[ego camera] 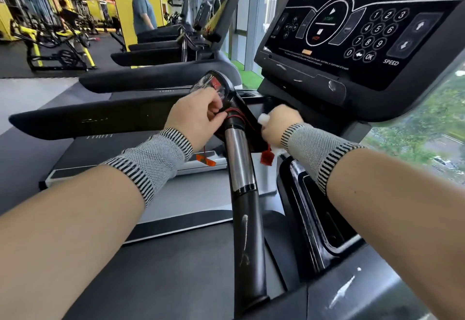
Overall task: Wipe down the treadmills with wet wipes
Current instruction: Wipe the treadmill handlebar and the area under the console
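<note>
Two hands are at work at the top of the treadmill's inner handlebar (240,166), where the chrome grip meets the black post under the console (362,30). My left hand (195,118) has its fingers curled in and pinching the red safety cord (232,113) that loops round the bar; I judge I hold it aside so the wipe can reach the surface beneath without snagging it. The cord's red clip (266,156) dangles just beside the bar, below my right hand, and an orange tag (205,160) hangs on the bar's other side, under my left wrist.

My right hand (280,124) is closed round the wet wipe (263,118). A white wad pokes out past the knuckles, and another bit of white shows below the wrist. The wipe is pressed against the black post on the console side of the bar, so the task's thing is in my right fist, touching the machine. The fingertips themselves are hidden from me.

As for containers, the only one I see is the black tray (324,221) sunk into the console arm, under my right forearm near the lower right edge of the machine. I can make out nothing in it, though its far end is covered by my arm.

Further treadmills (156,78) stand in a row beyond, along the windows, and I judge they are yet to be done.
</note>
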Motion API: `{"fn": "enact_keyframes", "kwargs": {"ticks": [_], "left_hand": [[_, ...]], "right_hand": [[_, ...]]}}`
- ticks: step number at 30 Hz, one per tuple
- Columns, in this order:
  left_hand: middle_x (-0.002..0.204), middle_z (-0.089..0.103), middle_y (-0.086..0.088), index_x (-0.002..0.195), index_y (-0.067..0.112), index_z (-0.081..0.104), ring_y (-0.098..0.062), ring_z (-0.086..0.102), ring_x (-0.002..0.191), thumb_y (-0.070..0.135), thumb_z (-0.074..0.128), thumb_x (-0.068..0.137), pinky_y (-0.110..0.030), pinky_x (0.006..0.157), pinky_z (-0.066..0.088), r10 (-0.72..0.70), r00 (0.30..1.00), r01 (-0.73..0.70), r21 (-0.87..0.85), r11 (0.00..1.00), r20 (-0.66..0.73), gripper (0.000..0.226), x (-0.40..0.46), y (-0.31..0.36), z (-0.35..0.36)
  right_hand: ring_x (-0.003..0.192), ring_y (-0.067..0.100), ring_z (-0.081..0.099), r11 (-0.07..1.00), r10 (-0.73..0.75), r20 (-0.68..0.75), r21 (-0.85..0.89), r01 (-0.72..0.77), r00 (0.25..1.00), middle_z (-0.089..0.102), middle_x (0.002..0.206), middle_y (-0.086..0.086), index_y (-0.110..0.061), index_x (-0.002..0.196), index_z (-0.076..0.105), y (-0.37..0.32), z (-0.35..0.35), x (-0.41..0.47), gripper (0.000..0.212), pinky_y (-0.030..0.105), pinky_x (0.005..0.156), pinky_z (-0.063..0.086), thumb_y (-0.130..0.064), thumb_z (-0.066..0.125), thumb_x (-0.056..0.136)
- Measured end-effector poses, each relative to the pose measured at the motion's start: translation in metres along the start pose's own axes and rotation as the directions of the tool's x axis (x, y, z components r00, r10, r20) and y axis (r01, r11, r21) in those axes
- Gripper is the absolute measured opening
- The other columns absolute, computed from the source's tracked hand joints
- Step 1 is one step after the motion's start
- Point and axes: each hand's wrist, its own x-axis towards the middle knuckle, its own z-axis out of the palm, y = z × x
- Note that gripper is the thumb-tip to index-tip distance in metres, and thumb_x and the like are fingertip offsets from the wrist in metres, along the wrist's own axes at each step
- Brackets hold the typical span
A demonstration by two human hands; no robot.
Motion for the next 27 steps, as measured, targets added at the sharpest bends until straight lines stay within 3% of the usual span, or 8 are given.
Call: {"fn": "enact_keyframes", "kwargs": {"ticks": [5, 8, 11, 15, 17, 22, 25, 27], "left_hand": [[0.071, 0.063, 0.008, 0.079, 0.026, 0.062, -0.007, 0.058, 0.065, 0.026, 0.062, 0.089, -0.021, 0.064, 0.048, -0.201, 0.971, 0.200, 0.017, 0.980, 0.133, 0.011, -0.024, -0.006, 0.010], [0.085, 0.070, 0.000, 0.088, 0.019, 0.066, -0.009, 0.062, 0.073, 0.012, 0.066, 0.086, -0.020, 0.071, 0.053, -0.271, 0.836, 0.366, -0.116, 0.923, 0.476, 0.007, -0.033, -0.008, 0.020], [0.087, 0.067, 0.003, 0.101, 0.006, 0.064, -0.004, 0.058, 0.077, -0.003, 0.067, 0.084, -0.005, 0.069, 0.047, -0.255, 0.746, 0.488, -0.244, 0.838, 0.615, 0.019, -0.036, 0.002, 0.028], [0.094, 0.064, -0.004, 0.105, -0.002, 0.064, -0.012, 0.056, 0.087, 0.002, 0.058, 0.091, -0.009, 0.072, 0.041, -0.342, 0.780, 0.491, -0.174, 0.854, 0.525, 0.015, -0.033, 0.006, 0.039], [0.098, 0.068, -0.010, 0.103, 0.001, 0.067, -0.022, 0.062, 0.092, 0.010, 0.059, 0.092, -0.024, 0.081, 0.046, -0.401, 0.778, 0.519, -0.134, 0.844, 0.484, 0.017, -0.031, -0.003, 0.039], [0.077, 0.059, 0.000, 0.082, 0.011, 0.063, -0.018, 0.053, 0.074, 0.021, 0.053, 0.092, -0.027, 0.062, 0.041, -0.503, 0.802, 0.537, -0.020, 0.843, 0.322, 0.017, -0.024, -0.025, 0.001], [0.073, 0.067, -0.003, 0.075, 0.013, 0.066, -0.019, 0.062, 0.071, 0.012, 0.064, 0.080, -0.030, 0.059, 0.049, -0.536, 0.779, 0.614, -0.218, 0.759, 0.326, 0.006, -0.009, -0.021, -0.029], [0.079, 0.068, -0.010, 0.077, 0.012, 0.063, -0.020, 0.067, 0.069, 0.006, 0.068, 0.076, -0.027, 0.050, 0.049, -0.563, 0.740, 0.673, -0.424, 0.606, 0.370, 0.008, 0.010, -0.006, -0.040]], "right_hand": [[0.056, 0.016, 0.054, 0.982, -0.035, 0.223, -0.173, 0.075, 0.974, 0.056, 0.068, 0.004, -0.006, 0.083, 0.057, -0.008, 0.009, -0.008, 0.017, 0.022, 0.044, 0.038, -0.021, 0.066, 0.080], [0.063, 0.018, 0.055, 0.998, -0.030, 0.276, 0.059, 0.014, 0.961, 0.056, 0.071, 0.003, -0.011, 0.071, 0.052, -0.007, 0.008, -0.005, 0.022, 0.024, 0.055, 0.044, -0.024, 0.068, 0.080], [0.054, 0.013, 0.049, 0.884, -0.013, 0.316, 0.446, -0.137, 0.949, 0.052, 0.070, 0.002, -0.015, 0.070, 0.050, -0.008, 0.009, -0.009, 0.022, 0.023, 0.047, 0.040, -0.022, 0.067, 0.083], [0.063, 0.016, 0.061, 0.408, 0.026, 0.522, 0.773, -0.486, 0.852, 0.062, 0.084, 0.012, -0.005, 0.081, 0.056, -0.016, 0.023, -0.010, 0.010, 0.030, 0.076, 0.054, -0.006, 0.066, 0.085], [0.075, 0.018, 0.061, 0.374, 0.002, 0.537, 0.782, -0.499, 0.844, 0.062, 0.090, 0.013, -0.004, 0.086, 0.058, -0.017, 0.024, -0.010, 0.008, 0.035, 0.090, 0.051, -0.004, 0.066, 0.083], [0.088, 0.025, 0.064, 0.480, 0.017, 0.453, 0.778, -0.405, 0.891, 0.063, 0.092, 0.013, -0.003, 0.088, 0.058, -0.018, 0.015, -0.014, 0.016, 0.039, 0.092, 0.049, -0.006, 0.069, 0.078], [0.064, 0.015, 0.070, 0.548, 0.017, 0.384, 0.769, -0.329, 0.923, 0.070, 0.090, 0.015, -0.004, 0.082, 0.058, -0.016, 0.004, -0.018, 0.013, 0.028, 0.063, 0.059, -0.010, 0.069, 0.080], [0.031, 0.003, 0.051, 0.539, 0.015, 0.356, 0.784, -0.307, 0.935, 0.067, 0.080, 0.010, -0.005, 0.080, 0.054, -0.014, -0.006, -0.024, 0.012, 0.012, 0.033, 0.038, -0.011, 0.062, 0.088]]}}
